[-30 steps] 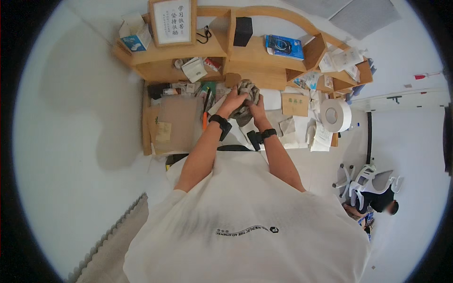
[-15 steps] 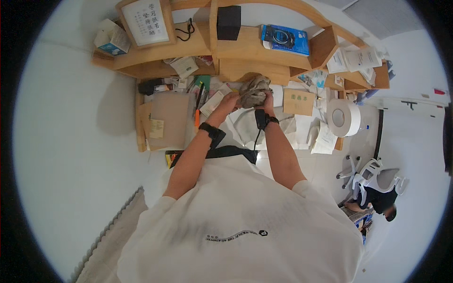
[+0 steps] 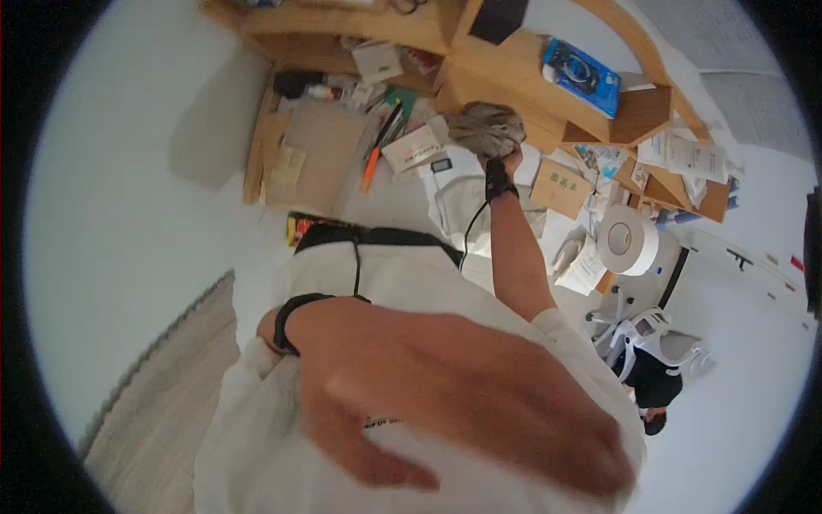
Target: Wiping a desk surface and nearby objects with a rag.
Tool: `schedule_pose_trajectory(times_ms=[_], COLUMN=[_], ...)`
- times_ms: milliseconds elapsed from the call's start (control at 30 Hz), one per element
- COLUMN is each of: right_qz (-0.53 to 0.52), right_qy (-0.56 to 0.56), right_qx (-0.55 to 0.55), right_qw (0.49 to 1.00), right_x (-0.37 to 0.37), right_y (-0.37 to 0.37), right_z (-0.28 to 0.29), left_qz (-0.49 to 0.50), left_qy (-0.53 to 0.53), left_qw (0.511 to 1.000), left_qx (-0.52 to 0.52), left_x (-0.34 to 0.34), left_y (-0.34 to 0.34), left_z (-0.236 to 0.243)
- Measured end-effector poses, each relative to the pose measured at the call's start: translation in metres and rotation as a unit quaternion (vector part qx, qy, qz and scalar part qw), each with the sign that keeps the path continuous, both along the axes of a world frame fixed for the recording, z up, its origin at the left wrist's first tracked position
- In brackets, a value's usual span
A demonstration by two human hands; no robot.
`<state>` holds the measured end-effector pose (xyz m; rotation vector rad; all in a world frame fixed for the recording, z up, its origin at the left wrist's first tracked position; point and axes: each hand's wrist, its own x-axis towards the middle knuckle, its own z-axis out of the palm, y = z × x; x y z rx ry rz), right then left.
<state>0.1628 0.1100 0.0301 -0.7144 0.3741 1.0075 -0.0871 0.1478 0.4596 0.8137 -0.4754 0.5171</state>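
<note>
A crumpled grey-brown cloth [image 3: 486, 128] is bunched up at the back of the desk, below the shelf. My right hand [image 3: 507, 161] is closed on its lower right side, and the bulk of the cloth hides most of the fingers. Large and slightly blurred, my left hand [image 3: 454, 385] is raised in front of my white shirt, close to the camera. Its thumb stands apart from the fingers, which reach rightward, and nothing shows in it. A black strap circles each wrist, with a dark cable at each.
A translucent folder [image 3: 321, 158] and an orange-and-black pen-like tool [image 3: 372, 163] lie on the left. Right of the cloth are a brown booklet [image 3: 561, 188] and a large white roll [image 3: 628, 240]. The wooden shelf [image 3: 505, 90] holds a blue package [image 3: 582, 77]. Someone sits at far right.
My left hand has let go of the cloth and come back toward the camera. My right hand still holds the cloth. The view has tilted, shifting the desk and shelf.
</note>
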Motion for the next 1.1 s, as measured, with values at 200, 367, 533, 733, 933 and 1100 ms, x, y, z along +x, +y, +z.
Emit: schedule_pose_trajectory(times_ms=[200, 367, 533, 733, 933, 1100], right_qz=[0.008, 0.073, 0.111, 0.014, -0.055, -0.092], right_qy=[-0.037, -0.075, -0.325, -0.013, -0.008, -0.034], right_qx=[-0.022, -0.061, -0.107, -0.085, -0.102, -0.107], right_qw=[0.999, 0.993, 0.933, 0.996, 0.993, 0.989], right_x=[-0.009, -0.015, 0.040, -0.051, -0.060, -0.033], right_y=[-0.003, -0.002, -0.040, -0.046, -0.090, -0.148], right_z=[0.010, 0.022, -0.041, 0.035, 0.041, 0.013], left_qz=[0.070, 0.110, 0.081, 0.063, 0.014, -0.022], left_qy=[-0.004, -0.005, -0.053, -0.065, -0.088, -0.116], left_qw=[0.998, 0.993, 0.993, 0.988, 0.984, 0.978], left_qx=[0.009, 0.035, 0.069, 0.124, 0.157, 0.174], left_x=[-0.049, -0.072, -0.077, -0.095, -0.094, -0.095], left_y=[-0.027, -0.041, -0.042, -0.050, -0.067, -0.061], left_z=[-0.009, -0.002, 0.006, 0.006, 0.012, 0.006])
